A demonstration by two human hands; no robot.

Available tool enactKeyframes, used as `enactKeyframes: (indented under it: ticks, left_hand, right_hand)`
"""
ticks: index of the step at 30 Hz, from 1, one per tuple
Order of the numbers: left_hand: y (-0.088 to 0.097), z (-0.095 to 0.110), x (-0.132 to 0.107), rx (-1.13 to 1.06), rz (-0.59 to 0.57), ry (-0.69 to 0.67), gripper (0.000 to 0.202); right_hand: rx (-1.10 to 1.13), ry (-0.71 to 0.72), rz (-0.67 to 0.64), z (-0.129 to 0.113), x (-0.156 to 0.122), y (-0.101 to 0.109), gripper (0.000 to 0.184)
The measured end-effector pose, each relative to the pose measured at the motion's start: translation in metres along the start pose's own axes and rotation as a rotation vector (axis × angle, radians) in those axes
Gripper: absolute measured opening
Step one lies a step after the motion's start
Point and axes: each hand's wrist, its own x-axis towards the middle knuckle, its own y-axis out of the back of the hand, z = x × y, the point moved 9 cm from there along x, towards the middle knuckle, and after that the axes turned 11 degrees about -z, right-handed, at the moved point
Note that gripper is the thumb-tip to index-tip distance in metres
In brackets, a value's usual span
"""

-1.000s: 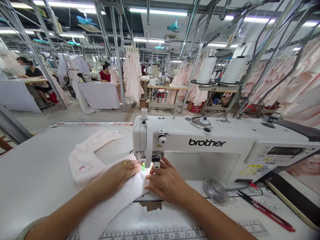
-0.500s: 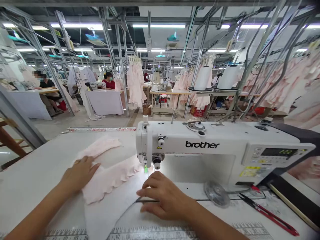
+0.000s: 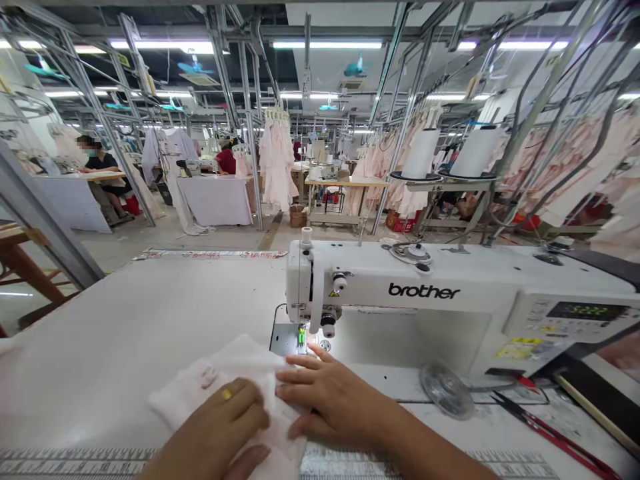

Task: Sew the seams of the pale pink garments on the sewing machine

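A folded bundle of pale pink fabric (image 3: 220, 387) lies on the white sewing table (image 3: 125, 320), just in front of the needle area. My left hand (image 3: 215, 427), with a gold ring, presses down on its near part. My right hand (image 3: 335, 400) lies on the bundle's right side, its fingers reaching across the fabric edge. The fabric stops a little short of the lit needle (image 3: 302, 337) of the white Brother sewing machine (image 3: 400, 287). The steel needle plate (image 3: 283, 340) shows bare beside it.
A clear plastic disc (image 3: 447, 390) and red-handled thread snips (image 3: 550, 437) lie to the right. A printed ruler (image 3: 75, 457) runs along the table's near edge. Behind the machine stand thread cones (image 3: 421, 153), hanging pink garments (image 3: 277, 160) and a seated co-worker (image 3: 100, 163).
The separate pink pieces have been gathered into one folded bundle, now nearer me and left of the needle. Both hands have come together on it, and the view has shifted slightly.
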Motion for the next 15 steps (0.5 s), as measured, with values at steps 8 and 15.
enactKeyframes:
  ticks: [8,15]
  left_hand:
    - [-0.01,-0.025,0.063,0.065,-0.009,0.023,0.05]
    - [-0.008,-0.026,0.067,0.04,-0.071,0.141,0.052]
  right_hand:
    - [-0.222,-0.141,0.135,0.036,-0.012,0.016,0.025]
    - [-0.128,-0.167,0.079,0.037,-0.009,0.014,0.025]
